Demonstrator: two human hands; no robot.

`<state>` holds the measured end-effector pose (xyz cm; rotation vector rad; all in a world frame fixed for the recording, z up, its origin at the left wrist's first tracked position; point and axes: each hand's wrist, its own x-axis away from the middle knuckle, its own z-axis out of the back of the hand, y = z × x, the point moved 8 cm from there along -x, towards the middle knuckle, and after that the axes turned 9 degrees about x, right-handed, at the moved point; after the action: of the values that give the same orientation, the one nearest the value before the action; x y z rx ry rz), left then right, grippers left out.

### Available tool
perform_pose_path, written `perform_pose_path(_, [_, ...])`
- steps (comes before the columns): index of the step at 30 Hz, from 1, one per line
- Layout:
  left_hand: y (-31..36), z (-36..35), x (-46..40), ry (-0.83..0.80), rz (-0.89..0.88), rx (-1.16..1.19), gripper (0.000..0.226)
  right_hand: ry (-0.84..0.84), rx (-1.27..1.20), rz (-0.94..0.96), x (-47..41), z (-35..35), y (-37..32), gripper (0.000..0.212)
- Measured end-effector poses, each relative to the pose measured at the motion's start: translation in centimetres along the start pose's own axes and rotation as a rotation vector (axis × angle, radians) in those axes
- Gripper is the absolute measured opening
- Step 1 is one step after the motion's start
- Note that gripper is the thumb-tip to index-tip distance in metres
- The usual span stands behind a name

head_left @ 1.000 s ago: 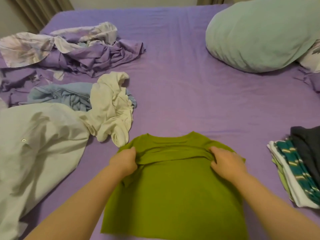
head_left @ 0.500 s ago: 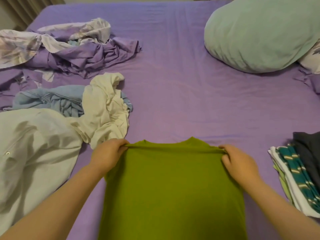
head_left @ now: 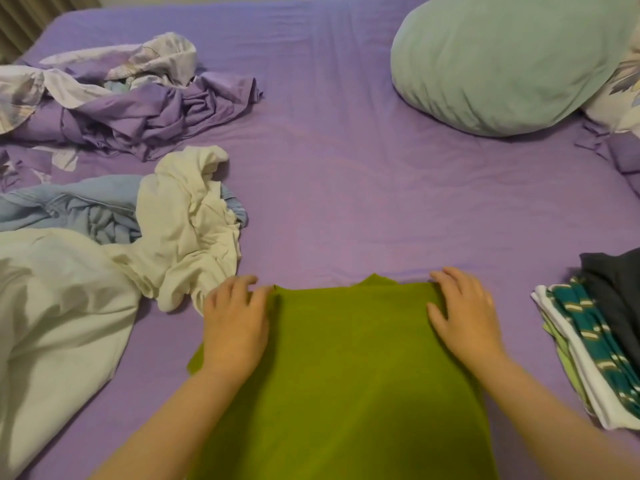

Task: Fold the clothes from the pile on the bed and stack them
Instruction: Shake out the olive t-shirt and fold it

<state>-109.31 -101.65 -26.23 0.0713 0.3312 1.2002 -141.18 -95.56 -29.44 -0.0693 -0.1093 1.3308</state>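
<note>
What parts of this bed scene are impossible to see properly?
- Green shirt, head view: lower part cut off by the bottom edge; corners hidden under the left hand and right hand.
- Folded stack: cut off by the right edge.
- Blue garment: partly buried under the cream garment.

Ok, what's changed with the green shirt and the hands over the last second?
Both hands let go of the green shirt's pinched top fold. The left hand and right hand now lie flat on its near corners, fingers spread, pressing it smooth. The neckline that showed a second ago is folded under, with only a small point sticking out at the top edge. The unfolded pile and folded stack stayed put.
</note>
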Motion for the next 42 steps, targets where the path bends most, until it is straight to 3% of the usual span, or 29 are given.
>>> perform_pose_path(2, [5.6, -0.9, 1.8, -0.027, -0.213, 0.088, 0.028, 0.076, 0.079, 0.151, 1.3, 0.4, -2.5, 0.038])
perform_pose_path(4, [9.9, -3.7, 3.7, -0.197, -0.328, 0.11, 0.032, -0.007, 0.168, 0.271, 2.2, -1.1, -4.3, 0.043])
perform_pose_path(8, [11.7, -8.2, 4.4, -0.471, -0.206, 0.02, 0.059, -0.277, 0.289, 0.163, 2.4, -4.4, -2.0, 0.064])
perform_pose_path(12, [10.0, -9.5, 2.8, -0.479, -0.168, -0.018, 0.07, -0.325, 0.312, 0.126, 2.2, -5.0, 0.0, 0.069])
perform_pose_path(18, [8.3, -11.0, 2.4, -0.466, -0.201, -0.023, 0.072, -0.209, 0.256, 0.248, 2.3, -4.8, -0.9, 0.06])
perform_pose_path(25, [8.8, -10.6, 2.2, -0.496, -0.19, -0.05, 0.073, -0.244, 0.299, 0.285, 2.5, -5.4, -1.5, 0.059])
perform_pose_path(29, [12.8, -8.7, 3.4, -0.467, -0.15, 0.042, 0.069, -0.315, 0.178, 0.247, 1.1, -5.5, 0.3, 0.063])
perform_pose_path(35, [22.8, -7.3, 11.0, -0.54, -0.387, 0.237, 0.043, -0.338, -0.049, 0.077, 0.8, -3.6, 2.9, 0.097])
perform_pose_path(39, [25.7, -8.0, 14.4, -0.627, -0.337, 0.278, 0.051, -0.306, -0.112, -0.027, 1.4, -3.6, 3.6, 0.099])
perform_pose_path(42, [26.7, -9.2, 16.2, -0.676, -0.275, 0.211, 0.069, -0.344, -0.128, -0.128, 1.9, -4.4, 4.5, 0.099])
